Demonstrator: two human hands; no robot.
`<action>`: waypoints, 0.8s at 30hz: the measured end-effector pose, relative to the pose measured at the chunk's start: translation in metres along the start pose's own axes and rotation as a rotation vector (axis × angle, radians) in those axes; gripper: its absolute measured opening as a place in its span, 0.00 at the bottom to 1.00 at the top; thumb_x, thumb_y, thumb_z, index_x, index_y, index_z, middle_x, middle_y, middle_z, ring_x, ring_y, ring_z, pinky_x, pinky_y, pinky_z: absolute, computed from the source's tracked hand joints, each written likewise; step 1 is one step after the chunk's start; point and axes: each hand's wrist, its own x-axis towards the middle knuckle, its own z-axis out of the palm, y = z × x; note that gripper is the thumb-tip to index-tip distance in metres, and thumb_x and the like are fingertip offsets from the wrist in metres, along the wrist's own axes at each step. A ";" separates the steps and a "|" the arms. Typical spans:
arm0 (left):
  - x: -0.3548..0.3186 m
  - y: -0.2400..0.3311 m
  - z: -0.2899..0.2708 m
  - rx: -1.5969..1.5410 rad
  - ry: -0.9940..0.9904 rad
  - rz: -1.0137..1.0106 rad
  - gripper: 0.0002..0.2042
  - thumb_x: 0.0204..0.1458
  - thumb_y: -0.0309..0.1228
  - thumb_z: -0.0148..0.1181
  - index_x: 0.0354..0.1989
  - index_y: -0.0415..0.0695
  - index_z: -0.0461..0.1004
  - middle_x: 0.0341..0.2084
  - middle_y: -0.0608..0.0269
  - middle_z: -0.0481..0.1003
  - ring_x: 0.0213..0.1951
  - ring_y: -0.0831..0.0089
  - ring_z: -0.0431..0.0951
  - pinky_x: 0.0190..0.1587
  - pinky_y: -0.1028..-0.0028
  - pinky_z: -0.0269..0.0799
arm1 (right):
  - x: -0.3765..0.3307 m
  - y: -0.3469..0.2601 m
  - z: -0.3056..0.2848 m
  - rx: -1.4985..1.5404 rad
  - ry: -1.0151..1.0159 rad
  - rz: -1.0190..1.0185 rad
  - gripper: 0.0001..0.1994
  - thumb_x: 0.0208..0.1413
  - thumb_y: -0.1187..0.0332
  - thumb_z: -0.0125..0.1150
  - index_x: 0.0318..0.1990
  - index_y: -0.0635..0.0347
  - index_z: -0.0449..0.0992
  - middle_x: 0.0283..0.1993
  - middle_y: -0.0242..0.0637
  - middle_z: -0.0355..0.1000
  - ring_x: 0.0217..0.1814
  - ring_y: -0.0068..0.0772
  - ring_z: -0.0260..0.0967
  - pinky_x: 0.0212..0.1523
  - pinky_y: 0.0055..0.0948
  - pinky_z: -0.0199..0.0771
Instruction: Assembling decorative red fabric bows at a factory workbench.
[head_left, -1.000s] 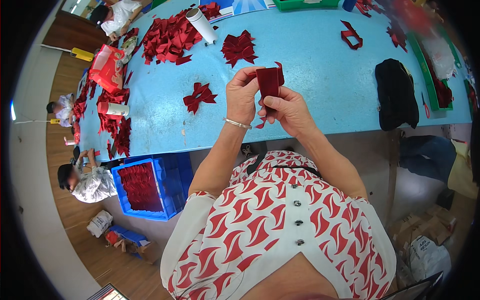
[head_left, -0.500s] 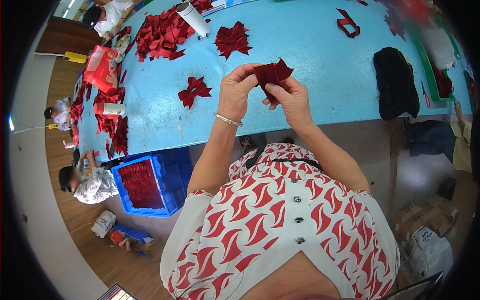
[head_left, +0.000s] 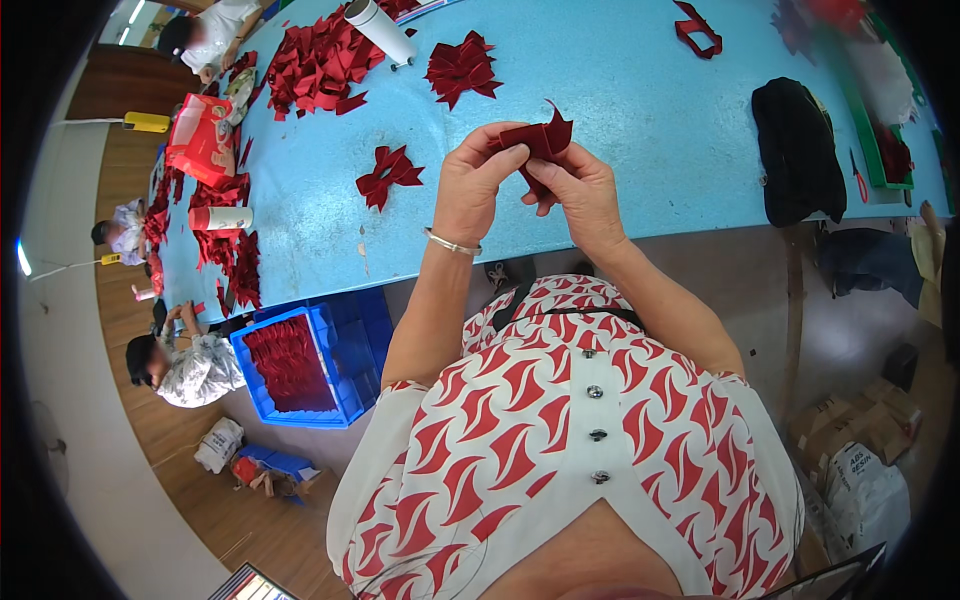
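Between both hands, above the near part of the blue table [head_left: 620,130], I hold a dark red ribbon bow [head_left: 537,139]. My left hand [head_left: 473,180] is closed on its left side, thumb on top and fingers behind. My right hand [head_left: 580,188] pinches the lower right of it, with one ribbon tail sticking up above the fingers. The folds under my fingers are partly hidden. A loose single bow [head_left: 387,178] lies on the table to the left of my hands. Farther off sits a fuller layered bow [head_left: 461,70].
A large heap of red bows [head_left: 325,65] lies at the far left beside a white tumbler [head_left: 379,32]. A black cloth bag [head_left: 797,150] and scissors [head_left: 859,180] lie right. Below the left edge stands a blue crate [head_left: 345,385] holding red ribbon pieces. Several people work along the table.
My left thumb has moved onto the front of the ribbon bow, and its left part is folded down flatter. Both hands stay in nearly the same place.
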 end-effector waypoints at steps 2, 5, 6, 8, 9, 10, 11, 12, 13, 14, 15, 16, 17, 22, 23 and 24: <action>0.002 -0.007 -0.001 0.056 0.072 0.024 0.11 0.44 0.22 0.58 0.39 0.37 0.72 0.34 0.61 0.74 0.35 0.77 0.72 0.42 0.77 0.66 | -0.001 0.000 0.001 -0.019 -0.010 0.008 0.09 0.51 0.69 0.56 0.40 0.61 0.72 0.30 0.32 0.72 0.22 0.21 0.69 0.18 0.15 0.65; 0.006 -0.010 -0.001 0.061 0.121 0.031 0.11 0.44 0.22 0.58 0.37 0.38 0.72 0.32 0.63 0.74 0.34 0.78 0.71 0.40 0.78 0.66 | -0.001 0.001 0.000 -0.026 -0.019 -0.003 0.10 0.51 0.69 0.57 0.40 0.60 0.72 0.31 0.32 0.72 0.24 0.20 0.69 0.17 0.15 0.65; 0.007 -0.011 0.000 0.037 0.134 0.027 0.10 0.44 0.22 0.59 0.37 0.38 0.72 0.31 0.63 0.74 0.34 0.78 0.71 0.39 0.79 0.66 | -0.001 0.001 -0.001 -0.030 -0.026 -0.008 0.10 0.50 0.69 0.57 0.41 0.60 0.72 0.32 0.32 0.71 0.25 0.19 0.69 0.17 0.15 0.65; 0.008 -0.012 -0.001 0.012 0.151 0.022 0.10 0.44 0.22 0.59 0.36 0.38 0.72 0.30 0.64 0.74 0.33 0.79 0.71 0.38 0.79 0.66 | 0.000 0.001 -0.004 -0.056 -0.022 -0.016 0.11 0.50 0.69 0.58 0.41 0.60 0.71 0.33 0.32 0.71 0.27 0.19 0.69 0.19 0.15 0.66; 0.008 -0.013 -0.001 0.001 0.155 0.019 0.09 0.44 0.23 0.59 0.36 0.38 0.72 0.30 0.64 0.74 0.33 0.79 0.71 0.37 0.80 0.65 | 0.001 0.001 -0.005 -0.080 -0.017 -0.027 0.12 0.49 0.69 0.59 0.42 0.60 0.71 0.34 0.32 0.71 0.30 0.19 0.69 0.21 0.16 0.67; 0.008 -0.015 -0.002 -0.010 0.159 0.016 0.09 0.44 0.23 0.59 0.35 0.38 0.72 0.30 0.64 0.74 0.32 0.79 0.71 0.37 0.80 0.65 | 0.001 0.001 -0.007 -0.106 -0.013 -0.039 0.13 0.49 0.69 0.59 0.42 0.61 0.71 0.35 0.32 0.71 0.32 0.19 0.68 0.24 0.16 0.68; 0.008 -0.015 -0.002 -0.022 0.163 0.013 0.09 0.44 0.23 0.59 0.35 0.38 0.72 0.30 0.64 0.74 0.32 0.79 0.71 0.37 0.80 0.65 | 0.002 0.001 -0.008 -0.108 -0.013 -0.036 0.13 0.49 0.69 0.59 0.42 0.61 0.71 0.35 0.32 0.71 0.32 0.19 0.68 0.24 0.16 0.68; 0.008 -0.016 -0.003 -0.024 0.165 0.012 0.09 0.44 0.23 0.59 0.35 0.38 0.72 0.30 0.64 0.74 0.32 0.79 0.71 0.37 0.80 0.65 | 0.003 0.001 -0.009 -0.161 -0.022 -0.071 0.14 0.48 0.69 0.60 0.43 0.61 0.71 0.36 0.31 0.71 0.34 0.19 0.68 0.27 0.17 0.68; 0.008 -0.016 -0.004 -0.017 0.159 0.005 0.09 0.44 0.23 0.59 0.35 0.38 0.72 0.30 0.64 0.74 0.32 0.79 0.71 0.37 0.80 0.65 | 0.004 0.002 -0.009 -0.213 -0.032 -0.106 0.15 0.47 0.69 0.61 0.43 0.61 0.70 0.36 0.31 0.71 0.35 0.19 0.67 0.30 0.18 0.69; 0.008 -0.015 -0.006 -0.011 0.153 -0.003 0.09 0.44 0.23 0.59 0.35 0.38 0.72 0.30 0.64 0.74 0.32 0.79 0.71 0.37 0.80 0.66 | 0.006 0.002 -0.010 -0.265 -0.042 -0.140 0.16 0.46 0.69 0.62 0.43 0.61 0.70 0.37 0.31 0.71 0.37 0.19 0.67 0.33 0.18 0.69; 0.007 -0.014 -0.007 -0.005 0.146 -0.009 0.09 0.43 0.23 0.60 0.35 0.38 0.72 0.30 0.64 0.74 0.32 0.79 0.71 0.37 0.80 0.66 | 0.008 0.003 -0.010 -0.269 -0.044 -0.138 0.16 0.46 0.69 0.62 0.43 0.61 0.70 0.37 0.31 0.71 0.37 0.19 0.67 0.33 0.18 0.69; 0.007 -0.014 -0.009 -0.009 0.149 -0.008 0.09 0.43 0.23 0.60 0.35 0.38 0.72 0.30 0.64 0.74 0.32 0.79 0.71 0.37 0.80 0.66 | 0.010 0.005 -0.010 -0.242 -0.046 -0.143 0.16 0.45 0.69 0.63 0.43 0.61 0.70 0.38 0.31 0.71 0.37 0.20 0.67 0.36 0.19 0.68; 0.006 -0.013 -0.011 0.003 0.145 -0.015 0.09 0.43 0.23 0.60 0.35 0.38 0.72 0.30 0.64 0.74 0.32 0.79 0.71 0.37 0.80 0.66 | 0.012 0.006 -0.010 -0.216 -0.049 -0.147 0.17 0.45 0.70 0.63 0.44 0.61 0.70 0.38 0.31 0.71 0.38 0.21 0.67 0.39 0.21 0.67; 0.001 -0.005 -0.022 0.056 0.100 -0.048 0.10 0.42 0.24 0.61 0.35 0.38 0.72 0.29 0.64 0.74 0.31 0.79 0.71 0.37 0.80 0.66 | 0.010 0.007 -0.003 0.087 -0.079 -0.076 0.17 0.43 0.72 0.64 0.43 0.62 0.70 0.40 0.32 0.70 0.39 0.23 0.67 0.44 0.24 0.66; 0.000 -0.003 -0.025 0.074 0.079 -0.062 0.10 0.42 0.24 0.61 0.35 0.38 0.73 0.28 0.64 0.74 0.31 0.79 0.71 0.37 0.80 0.66 | 0.011 0.008 -0.003 0.081 -0.086 -0.074 0.17 0.43 0.72 0.64 0.43 0.62 0.70 0.40 0.32 0.70 0.39 0.23 0.67 0.44 0.24 0.66; 0.000 -0.002 -0.027 0.068 0.083 -0.057 0.10 0.42 0.24 0.61 0.35 0.38 0.73 0.28 0.64 0.74 0.31 0.79 0.71 0.37 0.80 0.66 | 0.011 0.009 -0.003 0.060 -0.088 -0.055 0.17 0.43 0.71 0.64 0.43 0.62 0.70 0.40 0.32 0.70 0.39 0.23 0.67 0.44 0.24 0.65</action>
